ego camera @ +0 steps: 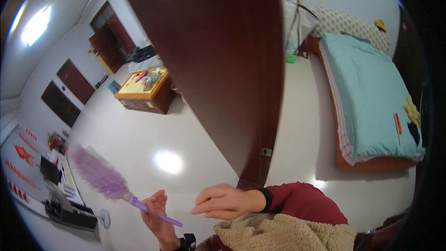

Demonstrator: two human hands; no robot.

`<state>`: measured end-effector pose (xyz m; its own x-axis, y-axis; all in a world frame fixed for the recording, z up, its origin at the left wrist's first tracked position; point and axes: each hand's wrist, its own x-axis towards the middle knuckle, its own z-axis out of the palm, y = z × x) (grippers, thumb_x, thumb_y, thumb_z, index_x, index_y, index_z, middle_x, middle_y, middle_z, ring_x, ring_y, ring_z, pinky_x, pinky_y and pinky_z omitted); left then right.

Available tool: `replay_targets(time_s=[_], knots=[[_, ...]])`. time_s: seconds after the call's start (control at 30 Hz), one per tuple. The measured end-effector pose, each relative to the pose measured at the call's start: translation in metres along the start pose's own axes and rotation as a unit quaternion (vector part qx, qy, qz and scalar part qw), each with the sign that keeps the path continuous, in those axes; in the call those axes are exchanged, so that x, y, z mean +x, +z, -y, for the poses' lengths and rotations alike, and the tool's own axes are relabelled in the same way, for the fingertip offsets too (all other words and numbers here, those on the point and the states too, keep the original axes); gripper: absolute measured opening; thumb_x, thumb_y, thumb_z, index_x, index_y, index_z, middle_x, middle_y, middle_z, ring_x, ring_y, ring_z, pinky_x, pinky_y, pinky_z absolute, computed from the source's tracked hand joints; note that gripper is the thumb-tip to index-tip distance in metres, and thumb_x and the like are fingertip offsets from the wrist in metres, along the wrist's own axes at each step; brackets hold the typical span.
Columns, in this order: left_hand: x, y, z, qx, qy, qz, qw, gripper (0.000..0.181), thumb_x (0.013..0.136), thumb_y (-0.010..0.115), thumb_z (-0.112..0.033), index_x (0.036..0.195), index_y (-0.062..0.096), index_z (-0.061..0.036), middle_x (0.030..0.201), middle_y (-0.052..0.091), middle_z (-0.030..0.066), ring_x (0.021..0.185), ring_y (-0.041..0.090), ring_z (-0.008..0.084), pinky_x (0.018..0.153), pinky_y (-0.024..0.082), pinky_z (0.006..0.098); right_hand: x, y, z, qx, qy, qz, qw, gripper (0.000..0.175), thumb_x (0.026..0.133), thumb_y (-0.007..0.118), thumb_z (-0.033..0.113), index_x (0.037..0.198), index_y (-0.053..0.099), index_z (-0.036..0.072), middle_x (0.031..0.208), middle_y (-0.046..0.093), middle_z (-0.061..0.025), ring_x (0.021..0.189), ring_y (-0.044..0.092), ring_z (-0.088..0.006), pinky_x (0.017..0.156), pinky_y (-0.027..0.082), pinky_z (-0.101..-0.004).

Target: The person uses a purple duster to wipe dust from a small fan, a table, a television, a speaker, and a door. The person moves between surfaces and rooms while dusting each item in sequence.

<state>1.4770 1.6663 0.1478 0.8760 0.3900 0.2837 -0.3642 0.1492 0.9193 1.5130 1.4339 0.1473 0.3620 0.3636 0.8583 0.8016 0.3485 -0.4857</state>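
Observation:
A fluffy purple duster (101, 174) with a purple plastic handle points up and to the left. Its handle lies across the palm of my left hand (156, 212), between the thumb and the raised fingers. To the right of it my right hand (228, 202) is held in the air, slightly blurred, palm down with nothing in it and apart from the handle. A dark red sleeve with a black cuff covers my right arm. Beyond the hands stands the edge of a dark brown wooden door or panel (226, 59).
On the right is a bed with a light green cover (369, 94); a red-handled item (398, 124) and yellow gloves or cloth (412, 111) lie on it. Further left stand a wooden table (146, 97) with items on top, a sofa, and a TV cabinet (73, 216) with a fan.

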Motion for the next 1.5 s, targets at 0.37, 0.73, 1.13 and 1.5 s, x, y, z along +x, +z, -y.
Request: replay_targets(time_s=[0.37, 0.73, 1.13, 1.5], knots=[[0.061, 0.095, 0.021, 0.039, 0.060, -0.004, 0.997, 0.036, 0.104, 0.047, -0.034, 0.103, 0.053, 0.0008, 0.102, 0.063, 0.0170, 0.098, 0.064, 0.0242, 0.090, 0.052, 0.0356, -0.081, -0.287, -0.040, -0.247, 0.134, -0.606, 0.745, 0.032, 0.105, 0.045, 0.025, 0.112, 0.060, -0.002, 0.107, 0.061, -0.0108, 0.094, 0.057, -0.0181, 0.082, 0.045, -0.0300], [0.066, 0.087, 0.028, 0.026, 0.031, -0.029, 0.999, 0.034, 0.101, 0.056, -0.032, 0.105, 0.059, 0.0018, 0.106, 0.066, 0.0189, 0.104, 0.065, 0.0290, 0.094, 0.051, 0.0426, -0.133, -0.351, -0.167, -0.144, 0.253, -0.435, 0.852, 0.059, 0.108, 0.030, 0.041, 0.151, 0.033, 0.002, 0.155, 0.036, -0.0157, 0.143, 0.034, -0.0261, 0.119, 0.025, -0.0375], [0.128, 0.054, 0.050, -0.073, 0.012, 0.025, 0.997, 0.020, 0.107, 0.046, -0.023, 0.107, 0.055, -0.0054, 0.103, 0.070, 0.0129, 0.100, 0.068, 0.0226, 0.091, 0.053, 0.0363, -0.144, -0.289, -0.009, -0.438, 0.217, -0.529, 0.694, 0.062, 0.107, 0.027, 0.047, 0.149, 0.037, 0.003, 0.153, 0.039, -0.0161, 0.136, 0.042, -0.0266, 0.115, 0.030, -0.0390], [0.218, 0.010, 0.070, -0.131, -0.013, 0.045, 0.990, 0.025, 0.107, 0.045, -0.025, 0.101, 0.058, -0.0044, 0.100, 0.071, 0.0124, 0.094, 0.068, 0.0208, 0.088, 0.053, 0.0351, -0.049, -0.124, 0.115, -0.510, -0.105, -0.473, 0.710, 0.055, 0.103, 0.034, 0.054, 0.130, 0.049, 0.008, 0.130, 0.045, -0.0129, 0.119, 0.044, -0.0275, 0.103, 0.034, -0.0434]])
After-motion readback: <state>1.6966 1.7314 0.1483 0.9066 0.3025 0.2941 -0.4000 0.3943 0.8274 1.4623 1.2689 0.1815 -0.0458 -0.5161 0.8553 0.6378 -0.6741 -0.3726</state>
